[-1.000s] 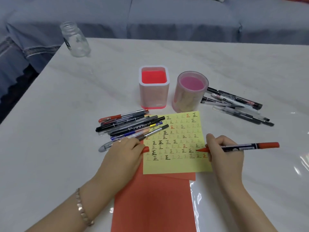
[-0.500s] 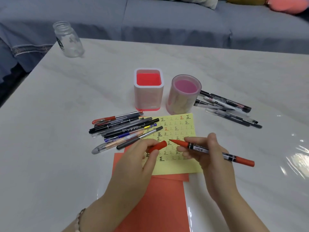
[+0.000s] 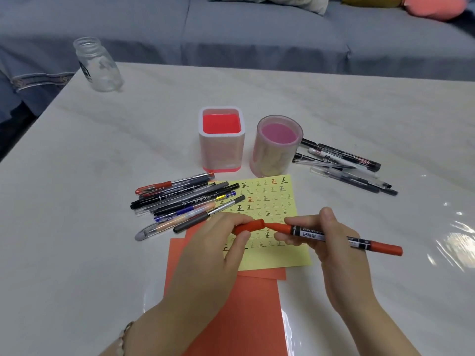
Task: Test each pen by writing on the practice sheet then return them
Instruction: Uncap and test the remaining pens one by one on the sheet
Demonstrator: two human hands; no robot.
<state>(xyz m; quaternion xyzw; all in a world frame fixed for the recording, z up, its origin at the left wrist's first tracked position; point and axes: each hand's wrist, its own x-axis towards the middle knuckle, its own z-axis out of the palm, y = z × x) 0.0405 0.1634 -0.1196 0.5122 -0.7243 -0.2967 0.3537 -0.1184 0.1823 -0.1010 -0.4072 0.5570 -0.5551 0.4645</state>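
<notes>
Cap meets marker at the frame centre
Left hand point(image 3: 208, 249) pinches the red cap point(image 3: 248, 225); right hand point(image 3: 331, 249) pinches the marker point(image 3: 334, 237), labelled "Perma…"; the yellow sheet point(image 3: 267, 201) shows "正".

bright, even light; glare on table point(image 3: 457, 242) right; edges bent.

The left hand point(image 3: 213, 247) covers the lower left part of the yellow paper practice sheet point(image 3: 277, 201). The flat orange paper point(image 3: 244, 317) runs off the bottom edge. The clear glass jar point(image 3: 99, 65) has a label too blurry to read.

Grey-blue sofa point(image 3: 257, 29) behind glossy marble table point(image 3: 77, 201).
</notes>
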